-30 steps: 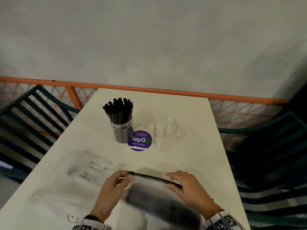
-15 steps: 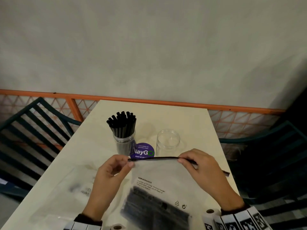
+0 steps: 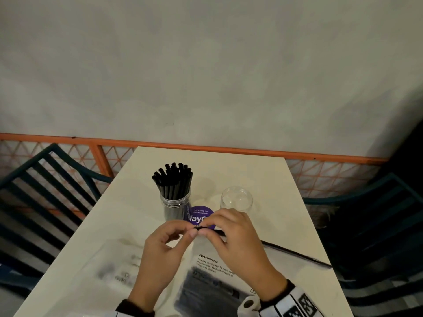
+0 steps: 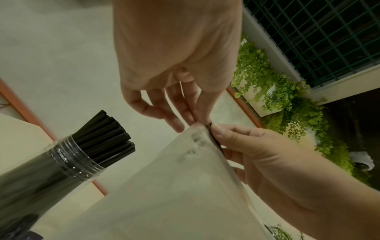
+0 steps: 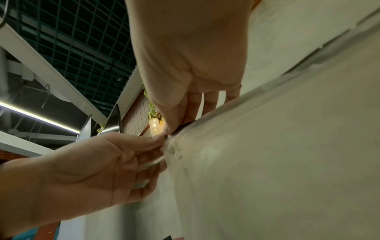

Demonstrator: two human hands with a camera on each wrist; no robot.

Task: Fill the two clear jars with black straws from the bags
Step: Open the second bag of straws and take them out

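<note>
A clear jar (image 3: 175,203) packed with black straws (image 3: 173,179) stands mid-table; an empty clear jar (image 3: 236,199) stands to its right. In front of them a clear zip bag (image 3: 215,266) with black straws (image 3: 206,291) in its lower part is held up. My left hand (image 3: 191,233) and right hand (image 3: 204,229) meet at its top left corner, and both pinch the black zip strip (image 3: 295,253) there. The left wrist view shows my left fingertips (image 4: 197,118) and right thumb (image 4: 217,131) on that corner. The right wrist view shows the same pinch on the bag (image 5: 267,162).
A flat clear bag (image 3: 114,271) lies on the cream table (image 3: 270,179) at the left. A purple round sticker (image 3: 201,213) sits between the jars. Dark slatted chairs stand to the left (image 3: 45,191) and right (image 3: 377,225). An orange rail (image 3: 206,148) and a grey wall back the table.
My right hand slid left along the zip strip until it met my left hand at the corner. The bag's top edge rose toward the jars.
</note>
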